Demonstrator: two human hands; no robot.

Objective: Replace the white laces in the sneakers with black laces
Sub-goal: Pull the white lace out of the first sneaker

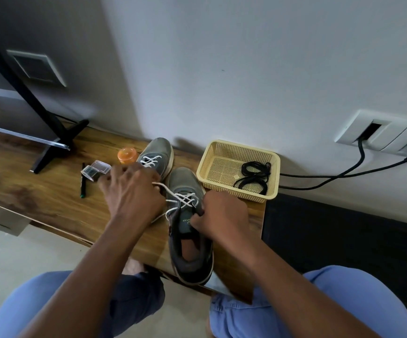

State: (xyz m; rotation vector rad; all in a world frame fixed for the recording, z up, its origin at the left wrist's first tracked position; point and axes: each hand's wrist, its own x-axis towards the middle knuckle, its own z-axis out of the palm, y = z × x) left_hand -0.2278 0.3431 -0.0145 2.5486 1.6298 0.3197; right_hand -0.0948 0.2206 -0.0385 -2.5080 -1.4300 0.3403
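Your left hand (130, 191) pinches the white lace (170, 195) at the near sneaker (189, 230), and your right hand (218, 215) grips its tongue. The black laces (255, 176) sit in the basket (222, 152) at two o'clock

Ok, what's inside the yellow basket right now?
Two coiled black laces lie toward the right side of the basket. The rest of its mesh floor shows bare; nothing hides any part of it.
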